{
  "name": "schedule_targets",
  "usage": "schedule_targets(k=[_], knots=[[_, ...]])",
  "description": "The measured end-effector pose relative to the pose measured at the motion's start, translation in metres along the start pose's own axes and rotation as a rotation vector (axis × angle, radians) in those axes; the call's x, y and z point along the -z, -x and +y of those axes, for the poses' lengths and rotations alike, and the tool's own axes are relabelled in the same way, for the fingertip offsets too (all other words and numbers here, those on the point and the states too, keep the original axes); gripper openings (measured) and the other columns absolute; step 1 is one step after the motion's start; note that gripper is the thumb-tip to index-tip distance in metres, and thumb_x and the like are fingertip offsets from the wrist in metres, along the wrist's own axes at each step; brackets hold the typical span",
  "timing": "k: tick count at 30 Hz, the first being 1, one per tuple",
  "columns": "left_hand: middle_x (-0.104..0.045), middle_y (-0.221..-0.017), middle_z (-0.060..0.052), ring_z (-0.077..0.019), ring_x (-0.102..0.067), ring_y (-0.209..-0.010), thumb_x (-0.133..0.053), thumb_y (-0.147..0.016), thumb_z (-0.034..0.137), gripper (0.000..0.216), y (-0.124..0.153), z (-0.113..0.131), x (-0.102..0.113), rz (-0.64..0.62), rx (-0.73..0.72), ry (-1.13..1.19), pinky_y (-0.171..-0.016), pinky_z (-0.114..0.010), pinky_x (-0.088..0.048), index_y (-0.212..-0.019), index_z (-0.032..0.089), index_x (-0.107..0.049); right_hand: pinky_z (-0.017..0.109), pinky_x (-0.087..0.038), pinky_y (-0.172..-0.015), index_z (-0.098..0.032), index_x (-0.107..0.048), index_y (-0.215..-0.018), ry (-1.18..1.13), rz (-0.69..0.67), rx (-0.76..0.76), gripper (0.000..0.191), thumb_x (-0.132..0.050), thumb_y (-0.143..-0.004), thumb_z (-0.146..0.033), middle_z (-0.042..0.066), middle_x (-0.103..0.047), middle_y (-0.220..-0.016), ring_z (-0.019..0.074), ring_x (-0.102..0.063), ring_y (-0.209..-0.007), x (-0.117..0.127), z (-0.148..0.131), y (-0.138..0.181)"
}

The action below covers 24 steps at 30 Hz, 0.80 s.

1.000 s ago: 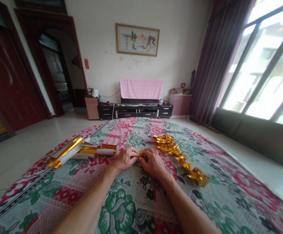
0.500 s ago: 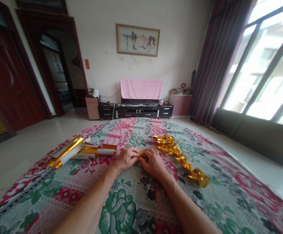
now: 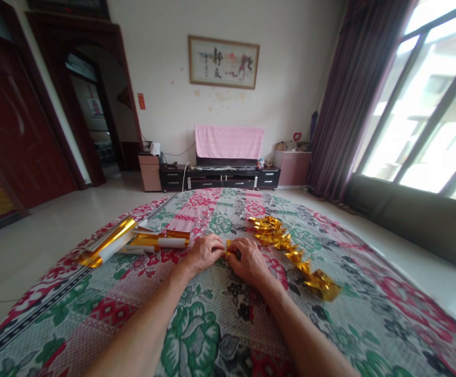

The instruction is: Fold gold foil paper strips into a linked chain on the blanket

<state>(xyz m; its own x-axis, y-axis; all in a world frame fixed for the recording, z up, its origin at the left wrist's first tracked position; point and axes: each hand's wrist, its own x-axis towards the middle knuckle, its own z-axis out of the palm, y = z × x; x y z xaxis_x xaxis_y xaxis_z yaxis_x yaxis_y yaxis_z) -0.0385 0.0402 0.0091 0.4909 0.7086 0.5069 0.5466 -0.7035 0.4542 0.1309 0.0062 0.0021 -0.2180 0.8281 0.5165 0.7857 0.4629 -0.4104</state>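
Observation:
Both hands meet over the middle of the flowered cloth. Between them shows a small piece of gold foil paper (image 3: 229, 245), mostly covered by fingers. My left hand (image 3: 205, 250) is closed, thumb and fingers pinched at the left side of this piece. On its right side, my right hand (image 3: 247, 257) curls its fingers around the paper. To the right lies a curving row of folded gold foil pieces (image 3: 285, 243). Left of my hands rest curled sheets of gold foil paper (image 3: 178, 238), white on the back, and a larger rolled sheet (image 3: 112, 242).
The round surface is covered by a red, green and grey flowered cloth (image 3: 191, 340). Beyond it stand a low black cabinet (image 3: 208, 182) and a screen under a pink towel (image 3: 229, 141). A purple curtain (image 3: 338, 104) hangs beside the window at right; a red door (image 3: 15, 120) is at left.
The whole view has shifted very slightly. Both hands stay together at the small piece of gold foil paper, with almost no change in their fingers.

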Motion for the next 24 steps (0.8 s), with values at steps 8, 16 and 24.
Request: schedule_targets(k=[8, 16, 24], knots=[[-0.065, -0.082, -0.003, -0.0121, -0.059, -0.077, -0.055, -0.072, 0.012, 0.014, -0.0017, 0.0039, -0.0004, 0.003, 0.046, -0.026, -0.074, -0.023, -0.046, -0.070, 0.017, -0.068, 0.030, -0.035, -0.082, -0.020, -0.062, -0.080, 0.011, -0.004, -0.012, 0.009, -0.055, -0.074, -0.020, 0.004, -0.059, -0.090, 0.0169, -0.051, -0.087, 0.0011, -0.0022, -0.0003], [-0.065, -0.082, -0.002, -0.0118, -0.058, -0.076, -0.055, -0.073, 0.013, 0.014, -0.0030, 0.0036, -0.0003, -0.010, 0.039, -0.022, -0.073, -0.023, -0.046, -0.069, 0.018, -0.068, 0.030, -0.036, -0.082, -0.020, -0.063, -0.078, 0.009, 0.001, 0.004, 0.009, -0.055, -0.074, -0.020, 0.004, -0.059, -0.089, 0.0174, -0.051, -0.087, 0.0019, -0.0029, -0.0003], [-0.065, -0.082, -0.002, -0.0119, -0.057, -0.076, -0.054, -0.073, 0.013, 0.015, -0.0033, 0.0040, -0.0012, -0.009, 0.046, -0.023, -0.074, -0.023, -0.046, -0.068, 0.018, -0.067, 0.030, -0.036, -0.081, -0.020, -0.063, -0.080, 0.020, -0.002, 0.003, 0.010, -0.055, -0.075, -0.021, 0.005, -0.059, -0.090, 0.0175, -0.051, -0.088, 0.0017, -0.0026, -0.0004]])
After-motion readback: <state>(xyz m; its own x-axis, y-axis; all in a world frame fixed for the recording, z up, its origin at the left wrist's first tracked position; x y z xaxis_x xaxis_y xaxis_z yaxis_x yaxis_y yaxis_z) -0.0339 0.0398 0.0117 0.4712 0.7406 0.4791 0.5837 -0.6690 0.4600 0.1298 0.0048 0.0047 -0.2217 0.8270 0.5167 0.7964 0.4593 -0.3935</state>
